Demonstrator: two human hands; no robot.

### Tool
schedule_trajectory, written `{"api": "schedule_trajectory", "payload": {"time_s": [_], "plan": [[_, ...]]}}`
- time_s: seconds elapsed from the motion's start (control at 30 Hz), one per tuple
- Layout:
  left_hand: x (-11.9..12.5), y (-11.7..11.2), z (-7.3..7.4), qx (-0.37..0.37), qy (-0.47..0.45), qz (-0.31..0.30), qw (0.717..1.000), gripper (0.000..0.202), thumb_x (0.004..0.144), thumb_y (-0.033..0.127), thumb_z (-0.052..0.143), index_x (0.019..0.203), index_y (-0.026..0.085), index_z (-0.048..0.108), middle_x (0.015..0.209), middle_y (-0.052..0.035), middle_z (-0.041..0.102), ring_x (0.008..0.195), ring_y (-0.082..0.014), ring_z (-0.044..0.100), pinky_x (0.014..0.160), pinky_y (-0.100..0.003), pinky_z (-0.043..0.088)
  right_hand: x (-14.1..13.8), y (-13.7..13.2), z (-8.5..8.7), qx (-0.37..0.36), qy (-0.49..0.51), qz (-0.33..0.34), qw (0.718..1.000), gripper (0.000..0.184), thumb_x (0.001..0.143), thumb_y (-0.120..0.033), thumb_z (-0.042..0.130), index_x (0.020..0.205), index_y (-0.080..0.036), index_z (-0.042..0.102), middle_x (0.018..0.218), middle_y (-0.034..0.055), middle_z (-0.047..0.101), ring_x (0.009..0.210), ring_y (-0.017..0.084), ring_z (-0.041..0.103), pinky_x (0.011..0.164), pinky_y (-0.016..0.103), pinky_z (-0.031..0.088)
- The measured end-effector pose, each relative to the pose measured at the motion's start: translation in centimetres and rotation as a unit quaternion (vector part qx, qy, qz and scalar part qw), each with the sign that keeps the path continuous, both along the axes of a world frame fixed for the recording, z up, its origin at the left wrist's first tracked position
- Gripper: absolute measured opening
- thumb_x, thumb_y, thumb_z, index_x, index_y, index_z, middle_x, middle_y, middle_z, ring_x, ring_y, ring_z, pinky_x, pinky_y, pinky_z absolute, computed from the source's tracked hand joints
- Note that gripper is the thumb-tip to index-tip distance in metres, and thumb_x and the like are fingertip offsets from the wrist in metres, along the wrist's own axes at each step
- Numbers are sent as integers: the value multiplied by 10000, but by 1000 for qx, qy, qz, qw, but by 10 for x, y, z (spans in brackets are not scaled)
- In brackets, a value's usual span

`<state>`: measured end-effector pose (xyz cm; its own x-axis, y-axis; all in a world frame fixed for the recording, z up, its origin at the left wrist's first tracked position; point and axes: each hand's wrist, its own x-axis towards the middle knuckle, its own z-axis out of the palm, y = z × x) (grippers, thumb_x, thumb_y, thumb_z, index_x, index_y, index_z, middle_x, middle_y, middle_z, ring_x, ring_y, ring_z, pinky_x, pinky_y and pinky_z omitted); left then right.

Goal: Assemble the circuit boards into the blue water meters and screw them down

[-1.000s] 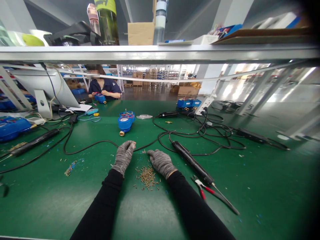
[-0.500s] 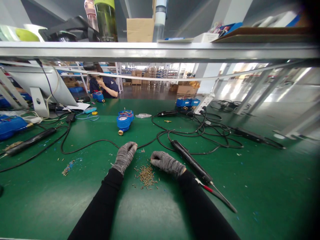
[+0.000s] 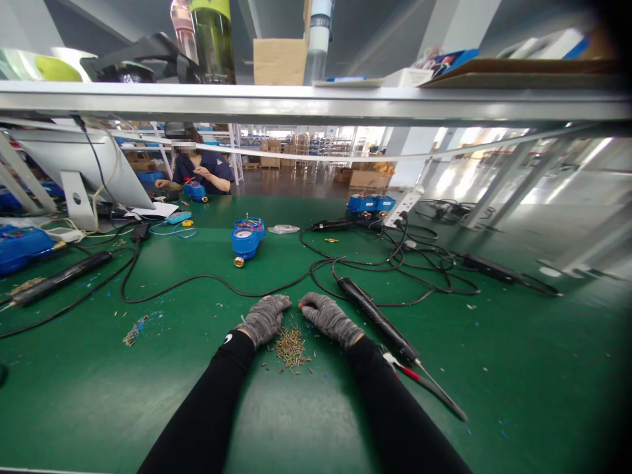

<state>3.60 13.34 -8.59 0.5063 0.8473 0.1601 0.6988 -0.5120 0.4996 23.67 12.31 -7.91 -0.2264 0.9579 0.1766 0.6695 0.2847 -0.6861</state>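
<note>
A small pile of brass-coloured screws lies on the green table. At its upper left edge is my left hand in a grey knitted glove, its fingers curled together and its fingertips pointing right. My right hand, gloved alike, is just above and right of the pile with bent fingers close together. A narrow gap separates the two sets of fingertips. Whatever either hand may hold is too small or hidden to make out. Beyond them stands a blue water meter with a brass fitting and wires on top.
Right of my right hand lie a black electric screwdriver and red-handled pliers. Black cables cross the table behind the hands. Another screwdriver lies left. A metal shelf spans overhead. Across the table, a co-worker handles a blue meter.
My left hand has moved right and slightly nearer, turning its fingertips toward my right hand. The right hand has shifted only a little. The co-worker's hand has come down from the face.
</note>
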Motion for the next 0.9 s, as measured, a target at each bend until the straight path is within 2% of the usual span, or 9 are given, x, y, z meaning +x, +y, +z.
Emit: {"api": "schedule_trajectory", "payload": {"time_s": [0.13,0.3,0.43,0.57,0.73,0.83,0.9], "plan": [[-8,-5,9,-17,-1,11,1000,414,816,104,462,1170,213,649,1228,-31,661,1149,-159,591,1058,-294,408,0,0,-1,3,-4,-10,1000,161,810,-188,521,870,-160,668,836,34,685,768,166,600,755,262,475],[-17,-3,15,-18,-12,103,994,348,849,208,500,1170,176,631,1166,-76,683,1074,-196,625,987,-319,453,-6,-1,-2,20,-15,-33,999,172,811,-186,528,921,-178,659,873,35,689,786,171,609,781,272,476],[-19,-1,14,-18,-4,140,990,285,794,243,589,1064,190,663,1032,-67,714,948,-198,650,879,-306,488,-15,-3,-2,35,-33,-42,998,182,796,-171,548,934,-196,664,914,42,690,835,184,612,831,284,463],[-16,-1,12,-13,10,134,991,223,752,262,637,963,211,690,957,-50,700,892,-192,634,829,-293,477,-22,-5,-3,46,-47,-56,996,177,820,-194,544,945,-192,669,936,57,683,864,191,606,843,288,451],[-5,1,10,-12,14,126,992,163,772,286,615,889,218,706,901,-54,677,896,-204,611,862,-318,447,-25,-2,-5,45,-62,-69,995,158,835,-216,550,936,-201,671,925,47,684,848,182,603,821,277,446],[-2,2,10,-19,-7,130,991,147,781,261,592,858,200,701,882,-69,673,909,-215,605,882,-334,431,-25,0,-6,41,-71,-76,994,145,852,-232,549,920,-195,671,896,48,685,815,177,603,795,278,450],[-4,1,11,-35,-33,122,991,158,783,262,581,848,176,697,840,-69,676,850,-209,610,836,-330,448,-24,0,-7,39,-77,-79,993,140,865,-236,549,921,-190,668,884,46,683,804,170,603,792,280,455]]}}
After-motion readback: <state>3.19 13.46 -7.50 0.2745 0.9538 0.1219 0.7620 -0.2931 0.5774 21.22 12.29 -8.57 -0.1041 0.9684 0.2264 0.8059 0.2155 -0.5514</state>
